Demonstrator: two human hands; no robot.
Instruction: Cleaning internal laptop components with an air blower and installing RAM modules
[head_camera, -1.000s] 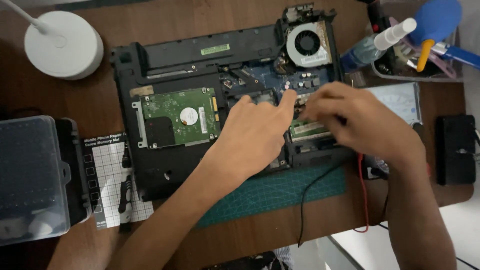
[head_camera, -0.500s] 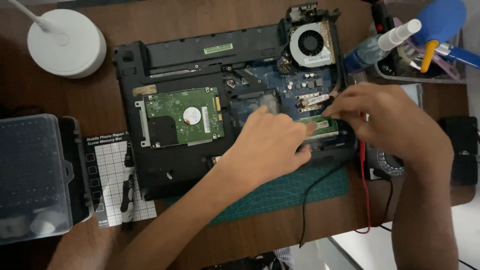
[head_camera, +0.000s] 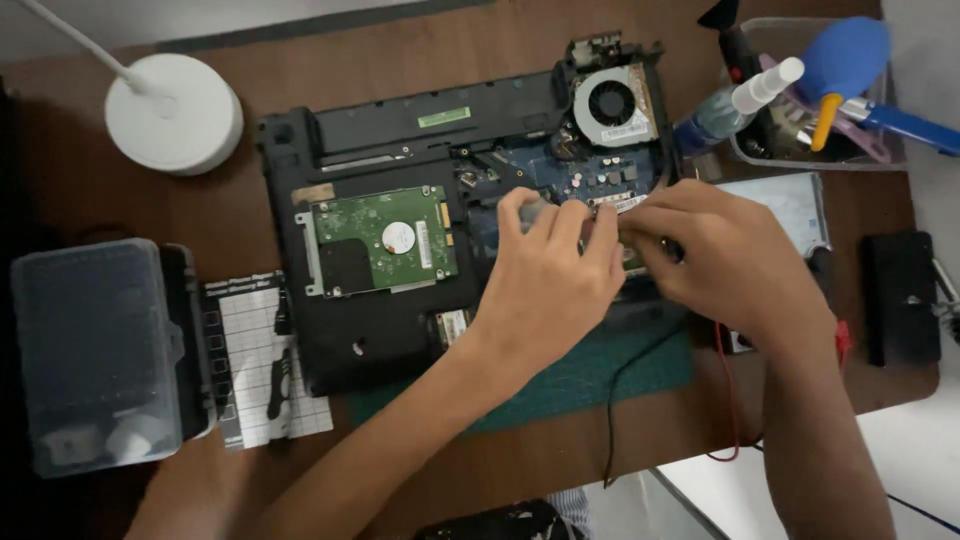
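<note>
The left hand (head_camera: 555, 275) lies palm-down over the middle of the opened black laptop base (head_camera: 400, 330), fingers curled and pressed together at their tips; what they pinch, if anything, cannot be made out. The right hand (head_camera: 730, 260) meets it from the right, fingers bent and closed around a small green memory board (head_camera: 632, 262) at the laptop's right side, just below the blue mainboard (head_camera: 590, 180); most of that board is hidden under the fingers. The fingertips of both hands touch or nearly touch.

Left of the left hand, a green hard drive circuit board with a round white label (head_camera: 385, 240) sits in its bay. Above the right hand, at the laptop's far right corner, is a round grey cooling fan (head_camera: 612, 103). The laptop rests partly on a green cutting mat (head_camera: 600, 375) on the brown wooden desk (head_camera: 90, 200).

Toward the desk's right edge stands a clear plastic tray (head_camera: 745, 150) holding a blue rubber air blower (head_camera: 845, 60), with a clear spray bottle (head_camera: 725, 105) beside it. A white round lamp base (head_camera: 175, 112) is at the far left corner, and a translucent grey plastic case (head_camera: 95, 350) lies by the left edge beside a white gridded screw sheet (head_camera: 255, 360).
</note>
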